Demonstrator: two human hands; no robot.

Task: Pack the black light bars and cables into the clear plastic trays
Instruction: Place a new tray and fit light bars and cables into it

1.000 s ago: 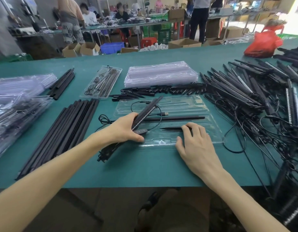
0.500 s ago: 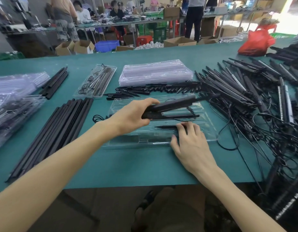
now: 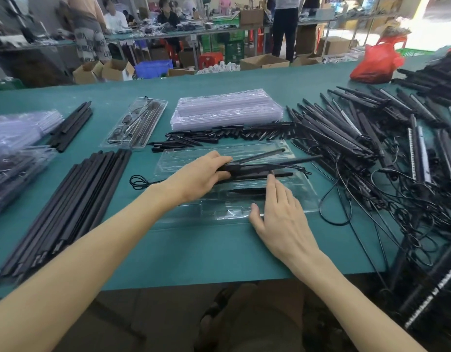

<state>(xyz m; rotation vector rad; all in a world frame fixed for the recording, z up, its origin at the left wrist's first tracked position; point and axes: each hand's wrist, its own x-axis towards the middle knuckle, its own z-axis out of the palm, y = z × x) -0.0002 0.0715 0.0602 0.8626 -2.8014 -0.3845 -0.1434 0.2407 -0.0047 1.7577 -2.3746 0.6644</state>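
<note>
Crosswise, left hand (image 3: 202,177) grips light bar (image 3: 265,166) over clear tray (image 3: 305,196).

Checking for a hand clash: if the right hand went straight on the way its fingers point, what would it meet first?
Probably the black light bar the left hand holds over the clear tray; the right hand looks almost on it, though depth is unclear.

I'm in a factory packing hall. My long green table (image 3: 206,250) is heaped with black bars (image 3: 346,133), tangled cables (image 3: 407,214) and stacked clear trays (image 3: 227,107). Behind it, people (image 3: 168,15) work at another bench (image 3: 183,33), among cardboard boxes (image 3: 263,61) and plastic crates (image 3: 154,68).
</note>
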